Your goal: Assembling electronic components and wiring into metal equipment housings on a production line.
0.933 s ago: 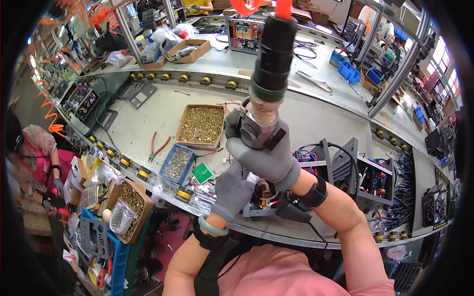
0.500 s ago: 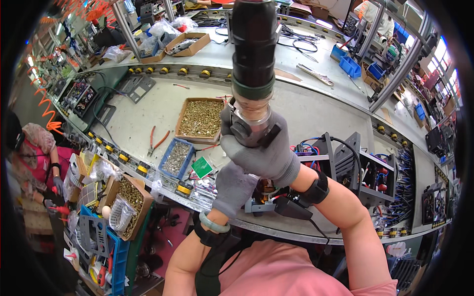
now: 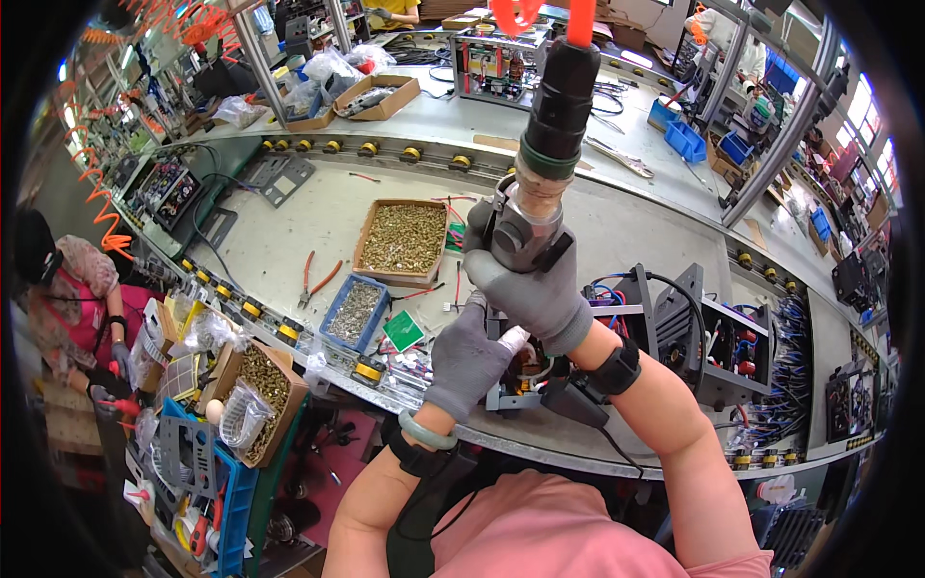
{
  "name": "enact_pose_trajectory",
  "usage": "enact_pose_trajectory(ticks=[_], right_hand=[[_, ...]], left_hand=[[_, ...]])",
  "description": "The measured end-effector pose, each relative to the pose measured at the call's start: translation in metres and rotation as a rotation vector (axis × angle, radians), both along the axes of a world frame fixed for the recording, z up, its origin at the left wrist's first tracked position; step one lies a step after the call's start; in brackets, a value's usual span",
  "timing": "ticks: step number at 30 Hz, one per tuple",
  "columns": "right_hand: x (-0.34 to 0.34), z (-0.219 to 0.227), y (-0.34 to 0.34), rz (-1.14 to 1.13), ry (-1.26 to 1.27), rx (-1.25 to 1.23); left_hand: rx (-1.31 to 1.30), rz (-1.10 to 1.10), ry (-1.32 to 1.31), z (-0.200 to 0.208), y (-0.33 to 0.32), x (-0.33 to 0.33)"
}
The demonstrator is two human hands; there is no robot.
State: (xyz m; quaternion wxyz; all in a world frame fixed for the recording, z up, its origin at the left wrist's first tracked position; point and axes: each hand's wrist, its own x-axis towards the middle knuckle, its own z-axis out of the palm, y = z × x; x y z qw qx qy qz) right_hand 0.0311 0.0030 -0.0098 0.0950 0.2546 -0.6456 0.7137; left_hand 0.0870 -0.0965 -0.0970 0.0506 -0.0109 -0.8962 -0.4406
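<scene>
Grey workbench (image 3: 318,217), gloved right hand (image 3: 535,289) grip wrapping cylindrical metal-and-black screwdriver (image 3: 544,159), left hand (image 3: 469,356) grip unclear

Grey gloves, black wrist straps, pale green bangle, pink shirt.

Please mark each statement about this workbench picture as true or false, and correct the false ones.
1. The right hand grips a hanging pneumatic screwdriver. True.
2. The left hand is bare. False: it wears a grey glove.
3. The cardboard box holds brass-coloured screws. True.
4. The red-handled pliers lie inside the blue tray. False: they lie on the bench beside it.
5. The left hand rests on the small assembly below the tool. True.
</scene>
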Motion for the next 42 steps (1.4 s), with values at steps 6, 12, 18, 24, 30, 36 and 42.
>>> enact_pose_trajectory(ticks=[6,12,18,24,30,36,42], right_hand=[[-0.001,-0.002,0.006,-0.012,-0.099,-0.075],[0.003,0.009,0.012,0.145,-0.211,-0.155],[0.016,0.006,0.006,0.019,0.254,0.011],[0.012,0.010,0.019,0.101,-0.039,-0.128],[-0.007,0.016,0.012,-0.004,-0.039,0.045],[0.032,0.057,0.066,0.076,0.070,0.189],[0.049,0.062,0.080,0.194,-0.274,-0.550]], left_hand=[[-0.006,0.012,-0.012,0.009,0.003,0.003],[-0.046,0.042,-0.010,0.001,0.002,0.002],[-0.097,-0.049,0.141,-0.012,0.002,0.004],[-0.161,-0.036,-0.040,-0.014,0.009,-0.003],[-0.119,-0.029,-0.017,-0.007,0.014,-0.005],[-0.110,-0.082,0.072,-0.002,0.011,-0.001],[0.403,-0.041,-0.232,0.008,0.004,-0.018]])
